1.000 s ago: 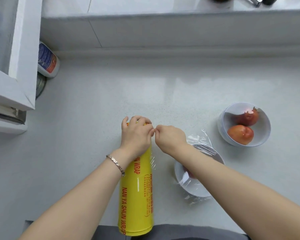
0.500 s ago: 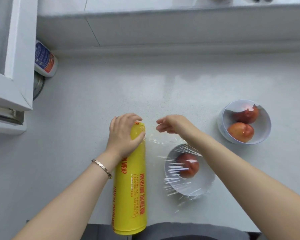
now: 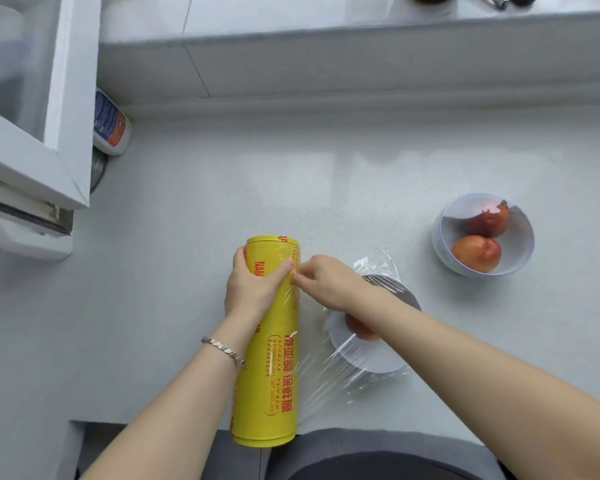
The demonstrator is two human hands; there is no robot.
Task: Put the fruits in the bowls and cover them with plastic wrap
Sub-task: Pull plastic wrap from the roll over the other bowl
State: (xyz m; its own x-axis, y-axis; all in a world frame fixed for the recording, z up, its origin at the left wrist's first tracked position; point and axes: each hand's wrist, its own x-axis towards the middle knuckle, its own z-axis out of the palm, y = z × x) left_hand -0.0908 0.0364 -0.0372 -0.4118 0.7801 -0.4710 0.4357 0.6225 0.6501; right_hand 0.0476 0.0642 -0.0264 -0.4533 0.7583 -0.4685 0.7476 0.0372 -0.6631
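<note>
Item: yellow roll of plastic wrap [image 3: 267, 341], lying lengthwise on the grey countertop [image 3: 187, 271], its near end at the counter edge. Left hand [image 3: 250, 285]: fingers and thumb curled round the roll's far end, holding it down. Right hand [image 3: 329, 282]: fingertips closed in a pinch on the film [image 3: 326, 382] at the roll's right side. Film runs from the roll rightward over the near bowl [image 3: 378, 362], just right of the roll, which holds one red fruit [image 3: 356, 330]. Far bowl [image 3: 444, 244], well right of the roll, holds two red fruits [image 3: 477, 252]; whether it is covered cannot be told. Risks, as judged: the film tears ragged or clings to itself if pulled unevenly, no cutter being visible. Tension may drag the near bowl toward the roll. The roll may slip off the edge if the left grip slackens.
</note>
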